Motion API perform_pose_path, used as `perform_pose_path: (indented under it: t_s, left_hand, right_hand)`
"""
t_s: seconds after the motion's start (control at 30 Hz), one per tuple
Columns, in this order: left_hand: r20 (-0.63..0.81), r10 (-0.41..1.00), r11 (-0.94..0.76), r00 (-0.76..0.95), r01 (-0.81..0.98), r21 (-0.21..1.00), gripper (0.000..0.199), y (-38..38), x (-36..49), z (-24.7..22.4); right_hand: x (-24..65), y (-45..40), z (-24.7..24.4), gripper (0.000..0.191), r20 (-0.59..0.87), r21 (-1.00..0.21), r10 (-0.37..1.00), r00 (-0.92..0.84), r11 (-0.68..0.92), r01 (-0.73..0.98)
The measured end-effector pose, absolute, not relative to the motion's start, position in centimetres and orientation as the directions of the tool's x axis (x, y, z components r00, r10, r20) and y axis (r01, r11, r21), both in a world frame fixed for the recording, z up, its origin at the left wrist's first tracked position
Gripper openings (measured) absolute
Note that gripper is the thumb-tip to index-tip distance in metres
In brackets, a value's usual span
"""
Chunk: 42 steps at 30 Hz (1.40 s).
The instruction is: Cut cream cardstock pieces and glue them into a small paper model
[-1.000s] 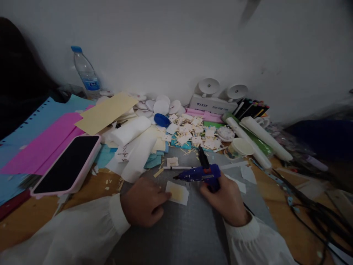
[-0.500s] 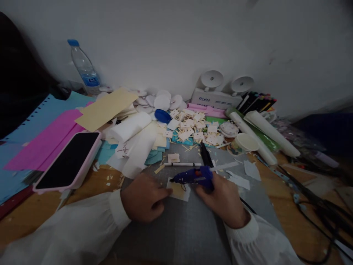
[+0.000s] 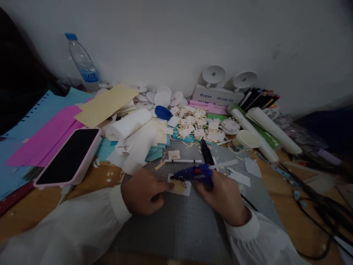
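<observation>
My right hand (image 3: 224,197) is wrapped round a blue hot glue gun (image 3: 194,174) with a clear glue stick in its back. The dark nozzle points left, over the top left part of a small white paper piece (image 3: 186,189) with a tan patch on it. My left hand (image 3: 146,191) is on the other side, its index finger stretched out to the paper's left edge and its thumb apart below. The paper lies on a grey mat (image 3: 179,224). Behind the gun are a white pen (image 3: 183,161) and a black marker (image 3: 206,152).
Small cream card pieces (image 3: 190,123) with sticks are heaped behind the mat. A phone (image 3: 70,156) and coloured paper (image 3: 49,136) lie left, near a water bottle (image 3: 82,60). At right are a paper cup (image 3: 248,139), white rolls (image 3: 273,130) and black cables (image 3: 321,221).
The whole view has shifted slightly. Both hands, the glue gun and the paper keep nearly the same places relative to each other.
</observation>
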<state>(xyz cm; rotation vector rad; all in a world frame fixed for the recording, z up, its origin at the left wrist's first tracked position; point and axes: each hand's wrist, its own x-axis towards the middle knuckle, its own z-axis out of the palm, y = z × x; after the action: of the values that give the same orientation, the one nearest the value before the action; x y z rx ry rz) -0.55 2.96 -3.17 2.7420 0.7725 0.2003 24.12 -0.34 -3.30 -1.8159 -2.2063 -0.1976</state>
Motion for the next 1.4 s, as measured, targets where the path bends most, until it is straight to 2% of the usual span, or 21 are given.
perform_pose_path:
  t_s: [0.63,0.9,1.23,1.4]
  left_hand:
    - [-0.031,0.587,-0.76,0.809,0.563,0.324,0.042,2.9,-0.4,-2.8]
    - [-0.051,0.596,-0.745,0.802,0.575,0.337,0.037,2.9,-0.3,-2.7]
    - [-0.049,0.595,-0.74,0.802,0.571,0.355,0.038,3.1,-0.3,-2.8]
    - [-0.061,0.602,-0.743,0.796,0.587,0.322,0.04,2.9,-0.4,-2.8]
  right_hand:
    - [24.8,-0.2,-2.4,0.009,0.298,-0.029,0.926,-0.229,0.249,0.968]
    - [25.2,-0.2,-1.9,0.007,0.247,0.015,0.935,-0.254,0.258,0.966]
    - [26.0,-0.3,-1.1,0.008,0.172,0.004,0.945,-0.278,0.282,0.96]
    - [26.4,-0.5,-0.9,0.009,0.169,0.023,0.942,-0.289,0.29,0.957]
